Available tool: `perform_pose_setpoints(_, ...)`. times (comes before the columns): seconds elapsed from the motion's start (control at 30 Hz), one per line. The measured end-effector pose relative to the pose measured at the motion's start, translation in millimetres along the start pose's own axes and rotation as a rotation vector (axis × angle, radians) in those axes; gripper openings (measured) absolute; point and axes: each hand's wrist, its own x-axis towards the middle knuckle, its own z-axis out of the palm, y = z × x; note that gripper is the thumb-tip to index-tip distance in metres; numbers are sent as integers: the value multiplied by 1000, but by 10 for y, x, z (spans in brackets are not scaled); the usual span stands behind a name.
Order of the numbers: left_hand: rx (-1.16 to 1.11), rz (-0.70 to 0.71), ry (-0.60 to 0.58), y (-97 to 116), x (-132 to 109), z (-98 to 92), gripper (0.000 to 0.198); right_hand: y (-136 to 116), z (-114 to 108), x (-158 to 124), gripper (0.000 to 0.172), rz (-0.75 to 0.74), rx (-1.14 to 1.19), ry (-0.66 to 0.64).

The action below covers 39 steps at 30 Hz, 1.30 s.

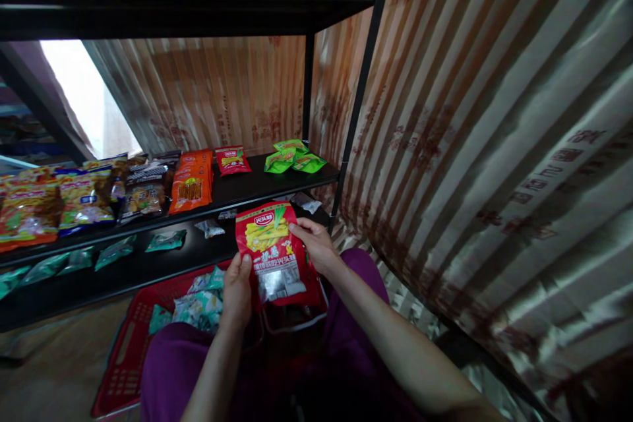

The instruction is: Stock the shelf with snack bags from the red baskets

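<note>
Red, glossy plastic is catching my eye down the feed: a snack packet (271,254) is facing me, leaning slightly, in front of a black shelf (242,190); the left hand (237,291) is pinching its left edge, thumb lying on the front; the right hand (317,245) is gripping its right edge nearer the top; so I am seeing the hands standing apart, both clamped on that packet; beyond it, another red packet (232,161) is lying on the shelf between orange packets (190,188) and green packets (295,158); teal packets (116,252) are resting on the lower shelf (198,260); below, a red basket (119,359) is holding teal-and-white packets (200,303), beside purple trousers (171,359); a patterned curtain (445,145) is hanging on the right
</note>
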Motion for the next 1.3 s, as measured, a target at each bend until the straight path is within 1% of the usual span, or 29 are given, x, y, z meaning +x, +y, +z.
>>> perform_pose_setpoints(0.13,-75,-49,-39,17,12,-15,46,17,-13,16,35,-9,34,-27)
perform_pose_setpoints(0.27,-143,-77,-124,108,79,-10,41,41,-51,29,37,40,83,-84)
perform_pose_setpoints(0.33,-182,-93,-145,148,124,18,41,46,-63,29,38,62,80,-104)
perform_pose_setpoints(0.4,-207,-117,-124,165,165,55,41,49,-71,30,39,76,74,-118)
perform_pose_setpoints(0.5,-236,-142,-50,151,198,109,39,58,-80,36,40,83,69,-130)
perform_pose_setpoints(0.6,-260,-122,22,112,192,146,36,75,-89,42,41,70,80,-132)
perform_pose_setpoints(0.73,-272,-95,72,70,186,156,31,98,-98,45,40,69,109,-145)
perform_pose_setpoints(0.97,-247,-137,16,77,214,122,29,119,-90,60,43,106,140,-90)
perform_pose_setpoints(1.07,-236,-147,-64,62,167,94,34,121,-85,84,40,111,164,-45)
perform_pose_setpoints(1.17,-217,-182,-143,-18,105,43,39,114,-74,140,38,101,199,0)
perform_pose_setpoints(1.23,-212,-218,-142,-93,79,6,37,104,-61,190,38,106,209,10)
perform_pose_setpoints(1.3,-217,-232,-102,-154,76,-21,32,96,-47,231,38,121,204,-8)
